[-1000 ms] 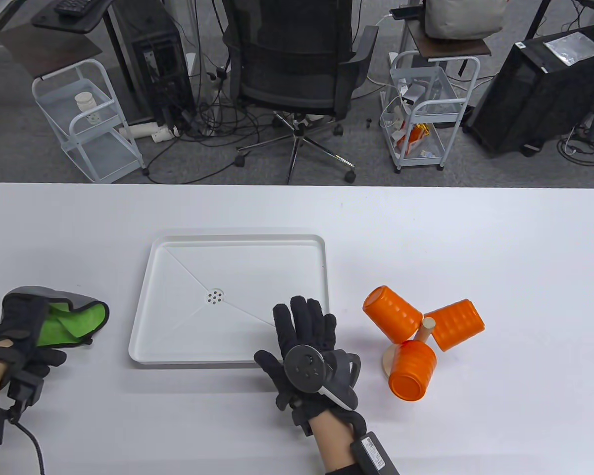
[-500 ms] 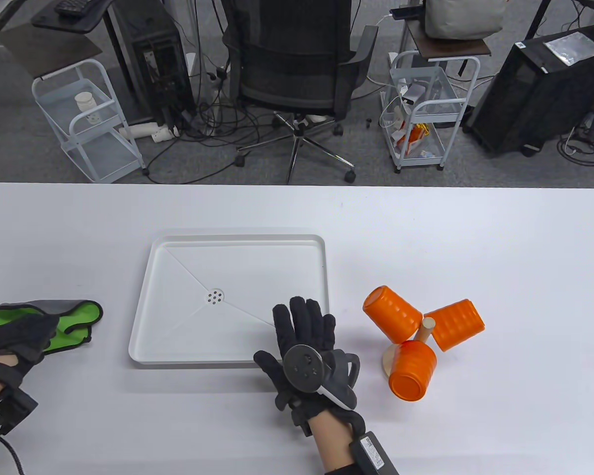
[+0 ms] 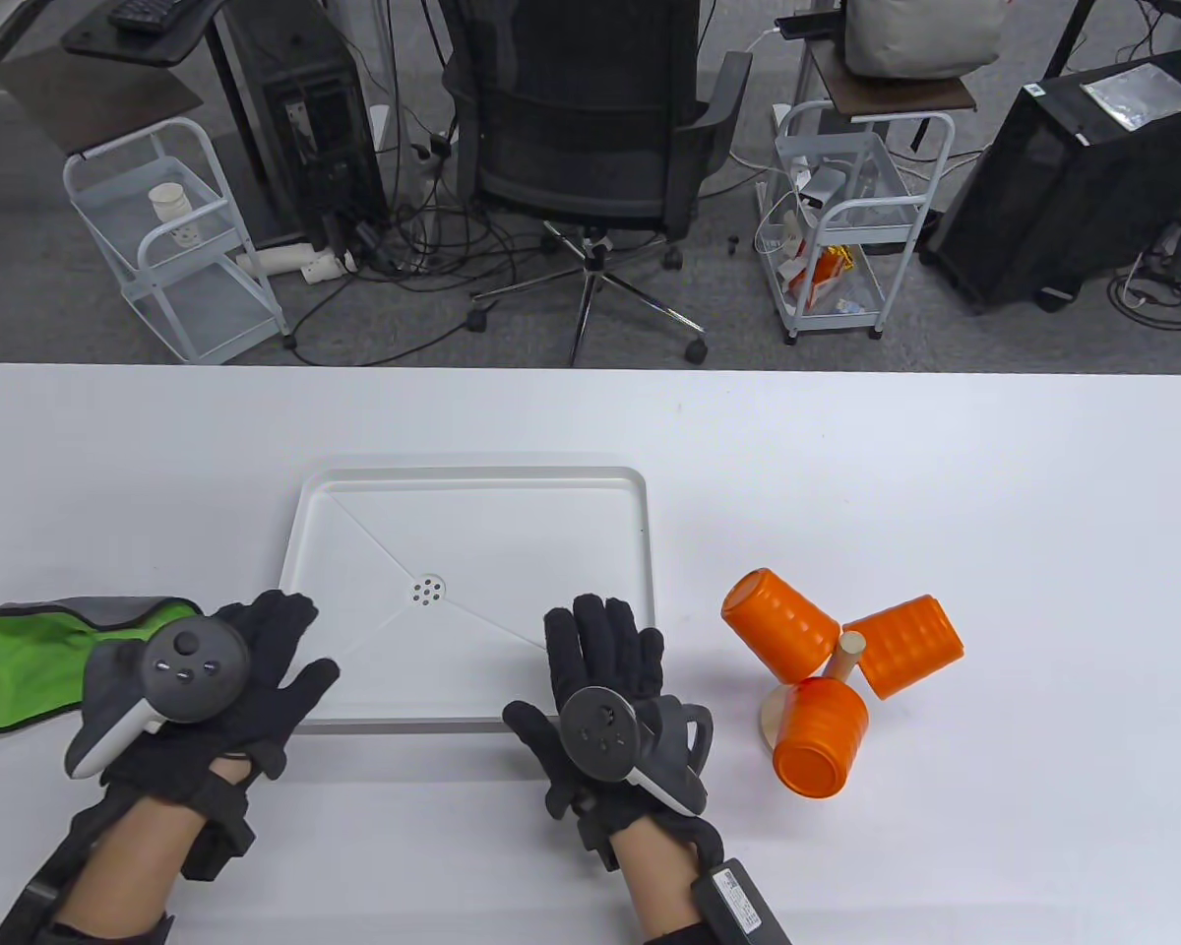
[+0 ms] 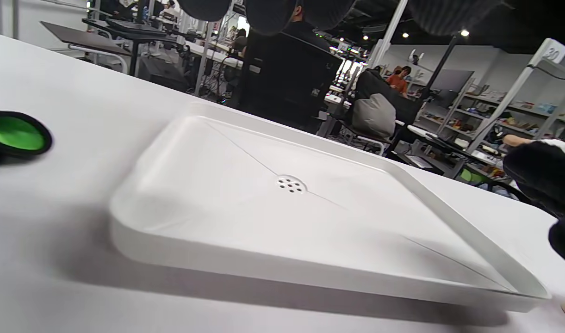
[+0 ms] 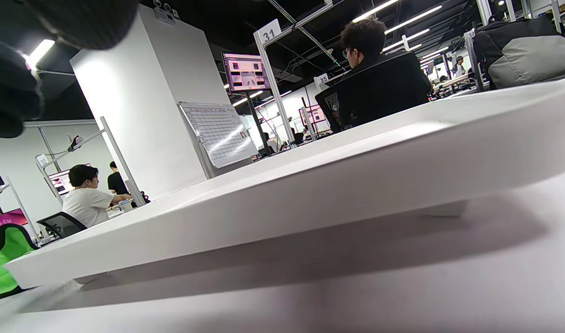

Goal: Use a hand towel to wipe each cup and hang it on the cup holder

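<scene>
Cups (image 3: 822, 669), all three orange ones, are hanging on the holder (image 3: 849, 658) right of the tray (image 3: 472, 477). Towel (image 3: 30, 664) lies flat at the near left, and nobody's holding it. Your left hand (image 3: 226, 689) and right hand (image 3: 605, 679) both rest with fingers spread, loose, over the tray's near corners.

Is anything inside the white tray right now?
No loose items show in the white tray; only its drain shows. The left hand and right hand overlap its near edge, hiding the tray beneath them. All three orange cups hang on the cup holder.
</scene>
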Available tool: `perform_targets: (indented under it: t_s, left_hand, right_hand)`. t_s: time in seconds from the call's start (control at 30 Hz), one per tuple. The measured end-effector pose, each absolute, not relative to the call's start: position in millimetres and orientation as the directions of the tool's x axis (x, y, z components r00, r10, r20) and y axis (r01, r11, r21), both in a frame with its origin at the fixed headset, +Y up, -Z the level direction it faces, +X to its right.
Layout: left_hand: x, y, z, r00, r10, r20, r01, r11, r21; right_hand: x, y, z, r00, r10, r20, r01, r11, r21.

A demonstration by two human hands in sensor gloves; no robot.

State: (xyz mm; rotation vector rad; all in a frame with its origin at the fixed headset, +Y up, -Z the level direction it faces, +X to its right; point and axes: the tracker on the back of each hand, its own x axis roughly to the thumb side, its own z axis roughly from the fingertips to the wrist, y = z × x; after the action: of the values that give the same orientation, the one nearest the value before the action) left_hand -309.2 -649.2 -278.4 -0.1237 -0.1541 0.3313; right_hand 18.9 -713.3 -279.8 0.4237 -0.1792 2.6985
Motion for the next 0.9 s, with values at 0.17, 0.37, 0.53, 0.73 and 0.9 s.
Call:
perform_targets:
  t_s: [0.17, 0.37, 0.53, 0.73, 0.9]
  left_hand:
    - [-289, -680, -288, 0.902, 0.391, 0.183, -0.374, 0.919, -0.122]
    - [-280, -715, -299, 0.902, 0.373, 0.216, -0.36, 0.928, -0.101]
    - [-276, -734, -304, 0.917, 0.343, 0.202, -0.31, 0.934, -0.179]
    - [-279, -738, -305, 0.918, 0.354, 0.178, -0.32, 0.928, -0.192]
    - [-283, -739, -305, 0.909, 0.387, 0.156, -0.354, 0.913, -0.202]
  right_hand:
    - [17, -714, -280, -0.874, 0.364, 0.322, -0.401, -0.914, -0.055]
    - [16, -715, -279, -0.872, 0.365, 0.327, -0.401, -0.915, -0.048]
    - [10, -717, -279, -0.874, 0.35, 0.337, -0.381, -0.924, -0.028]
    - [8, -718, -278, -0.875, 0.342, 0.344, -0.372, -0.928, -0.025]
    - [8, -719, -277, -0.877, 0.338, 0.342, -0.367, -0.93, -0.023]
